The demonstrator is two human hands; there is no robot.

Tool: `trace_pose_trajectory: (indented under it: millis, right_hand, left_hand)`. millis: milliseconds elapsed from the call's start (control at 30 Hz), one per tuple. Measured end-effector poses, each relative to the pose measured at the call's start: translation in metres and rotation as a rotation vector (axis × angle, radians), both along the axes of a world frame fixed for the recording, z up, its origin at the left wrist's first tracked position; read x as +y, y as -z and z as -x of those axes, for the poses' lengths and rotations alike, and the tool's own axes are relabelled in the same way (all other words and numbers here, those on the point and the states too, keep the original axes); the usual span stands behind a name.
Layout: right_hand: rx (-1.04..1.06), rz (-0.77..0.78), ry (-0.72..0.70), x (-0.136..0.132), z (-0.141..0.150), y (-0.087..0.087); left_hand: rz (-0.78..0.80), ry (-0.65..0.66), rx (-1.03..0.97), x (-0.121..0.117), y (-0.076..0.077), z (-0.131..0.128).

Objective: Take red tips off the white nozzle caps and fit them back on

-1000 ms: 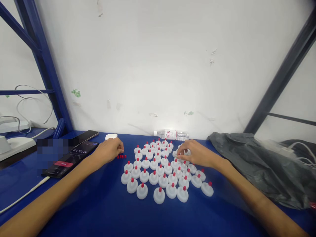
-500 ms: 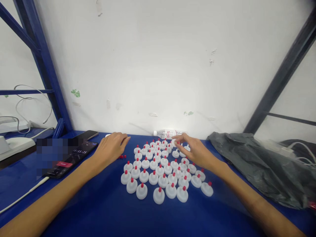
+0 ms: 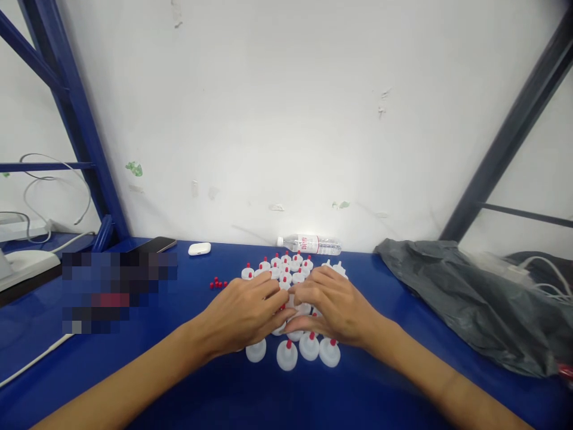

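Observation:
Over the middle of the group, my left hand (image 3: 246, 313) and my right hand (image 3: 333, 304) meet fingertip to fingertip. A small red cap (image 3: 282, 307) shows between the thumb and forefinger of my left hand, which is closed. My right hand is curled around a white nozzle lid (image 3: 293, 300), mostly hidden by the fingers. White nozzle lids with red tips (image 3: 287, 356) stand upright around and below both hands. Behind my right hand are a few white lids with bare nozzles (image 3: 339, 269). Several loose red caps (image 3: 218, 283) lie to the left of the group.
A clear plastic bottle (image 3: 308, 243) lies along the wall. A white earbud case (image 3: 199, 249) and a dark phone (image 3: 159, 244) are at left on the blue table (image 3: 286, 403). A grey plastic sheet (image 3: 461, 298) covers the right side. Blue metal posts (image 3: 83, 119) frame the table.
My right hand has moved left and nearer with the white lid. My left hand has come right from beside the loose red caps, and the two hands now meet. The earbud case is uncovered.

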State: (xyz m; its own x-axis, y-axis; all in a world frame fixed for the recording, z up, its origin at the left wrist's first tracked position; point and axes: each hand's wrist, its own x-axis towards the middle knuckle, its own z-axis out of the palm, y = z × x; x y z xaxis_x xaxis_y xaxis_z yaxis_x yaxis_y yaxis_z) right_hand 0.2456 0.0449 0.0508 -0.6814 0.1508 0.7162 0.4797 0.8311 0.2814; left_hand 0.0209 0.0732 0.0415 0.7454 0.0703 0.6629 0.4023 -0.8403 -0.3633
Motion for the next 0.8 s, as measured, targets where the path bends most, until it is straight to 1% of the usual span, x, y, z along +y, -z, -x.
trace_pose_trajectory:
  millis: [100,167,233,300,400,467,533,567,600,633,667,700,733,800]
  right_hand:
    - [0.012,0.005,0.001,-0.001,0.003,0.000]
    - [0.044,-0.008,0.021,-0.001,0.003,0.000]
    - [0.059,-0.024,0.059,-0.001,0.003,0.001]
    - [0.040,-0.015,0.148,-0.002,0.003,0.001]
    - [-0.046,0.059,0.308,-0.002,-0.001,0.001]
    - [-0.073,0.083,0.385,0.005,-0.012,0.000]
    - [-0.030,0.072,0.497,0.018,-0.032,-0.002]
    - [0.017,0.067,0.579,0.026,-0.046,-0.004]
    - [0.043,0.079,0.668,0.035,-0.060,-0.005]
    - [0.075,0.098,0.752,0.043,-0.074,-0.006]
    - [0.104,0.150,0.838,0.051,-0.088,-0.006]
    - [0.122,0.232,0.915,0.058,-0.101,-0.005]
    - [0.135,0.308,0.979,0.064,-0.112,-0.004]
    - [0.123,0.410,1.054,0.073,-0.128,0.001]
  left_hand:
    - [0.023,0.009,0.047,-0.002,0.002,0.001]
    - [0.099,0.006,0.045,-0.002,0.002,0.003]
    - [0.202,-0.002,-0.005,-0.003,0.001,0.003]
    - [0.339,-0.027,-0.068,-0.004,0.000,0.001]
    - [0.620,-0.037,-0.139,-0.005,-0.001,-0.003]
    - [0.846,-0.036,-0.250,-0.002,-0.003,0.001]
    - [1.009,-0.090,-0.419,0.005,-0.009,0.013]
    - [1.024,-0.134,-0.470,0.010,-0.014,0.021]
    - [0.936,-0.200,-0.540,0.016,-0.018,0.029]
    - [0.830,-0.290,-0.515,0.023,-0.022,0.038]
    - [0.703,-0.427,-0.442,0.030,-0.026,0.046]
    - [0.609,-0.576,-0.352,0.037,-0.029,0.052]
    - [0.591,-0.684,-0.265,0.043,-0.031,0.057]
    - [0.616,-0.776,-0.176,0.053,-0.031,0.063]
